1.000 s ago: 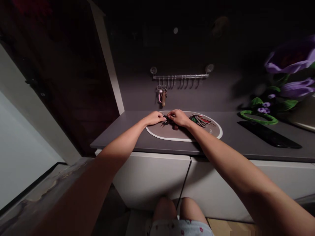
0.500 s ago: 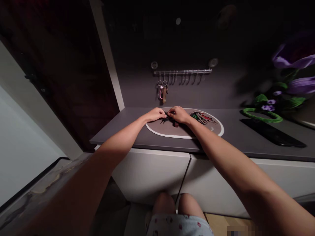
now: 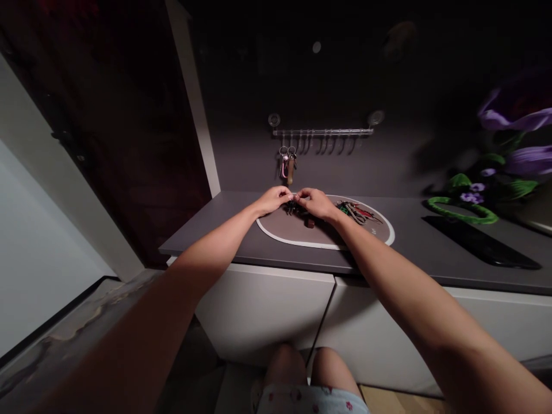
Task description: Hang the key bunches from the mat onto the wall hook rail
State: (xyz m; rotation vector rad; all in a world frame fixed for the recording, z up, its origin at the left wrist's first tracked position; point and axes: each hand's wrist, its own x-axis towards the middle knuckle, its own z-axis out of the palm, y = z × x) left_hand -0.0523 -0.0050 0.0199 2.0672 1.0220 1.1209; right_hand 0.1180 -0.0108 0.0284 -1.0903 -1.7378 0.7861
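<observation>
My left hand (image 3: 275,200) and my right hand (image 3: 314,202) meet above the left part of an oval brown mat (image 3: 293,234) with a white rim. Between their pinched fingertips is a small dark bunch of keys (image 3: 291,207), held by both hands. Just below my right hand a small dark red block (image 3: 310,223) lies on the mat. A pile of cords and keys (image 3: 357,213), with grey, red and green parts, rests on the mat to the right, partly behind my right wrist.
A clear rail (image 3: 323,133) with several hooks is on the dark wall, and key rings (image 3: 288,164) hang at its left end. To the right on the counter are a long black object (image 3: 478,241), a green ring (image 3: 463,210) and purple flowers (image 3: 528,155).
The fingertips of both hands have come closer together, and the keys between them look raised a little. The whole view has shifted slightly.
</observation>
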